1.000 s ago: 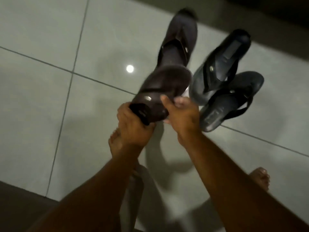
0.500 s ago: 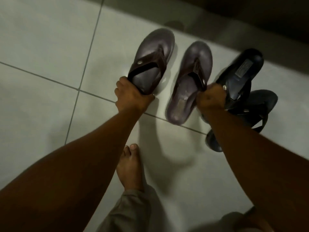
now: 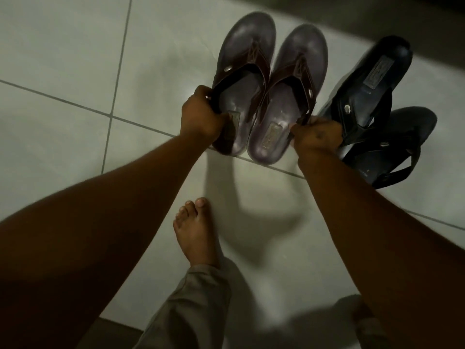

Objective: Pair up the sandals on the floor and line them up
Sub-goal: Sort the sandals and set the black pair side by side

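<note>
Two brown sandals lie side by side on the tiled floor, toes pointing away from me. My left hand (image 3: 201,117) grips the heel side of the left brown sandal (image 3: 245,54). My right hand (image 3: 318,136) pinches the strap end of the right brown sandal (image 3: 289,107). To the right, two black sandals are unpaired: one black sandal (image 3: 372,79) lies slanted, overlapping the other black sandal (image 3: 392,147), which lies crosswise under it.
My bare left foot (image 3: 197,235) stands on the pale tile below the brown sandals, a trouser leg (image 3: 191,306) beneath it. A dark strip (image 3: 352,16) runs along the far edge of the tiles. Open floor (image 3: 63,71) stretches to the left.
The two brown sandals were stacked and held up, then separated; now they lie flat and close together, parallel, with each hand still on one. The black sandals have not moved.
</note>
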